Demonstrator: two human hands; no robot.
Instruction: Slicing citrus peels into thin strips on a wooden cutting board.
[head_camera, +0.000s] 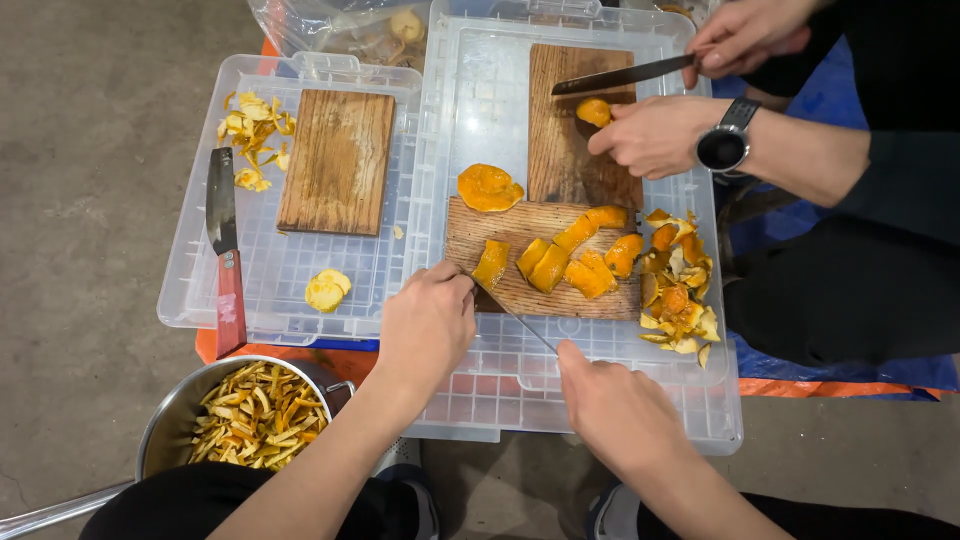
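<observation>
Under the left hand (428, 325), which pins an orange peel piece (491, 264) on the worn wooden cutting board (540, 262), the right hand (615, 405) grips a thin knife (512, 314). Uncut peel pieces (580, 262) wait beyond; a steel pot of peel strips (255, 415) sits beside the left wrist, seemingly part-filled.

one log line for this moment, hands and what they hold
left hand: steadies orange peel piece | right hand: grips knife | wooden board | co-worker cutting opposite
</observation>
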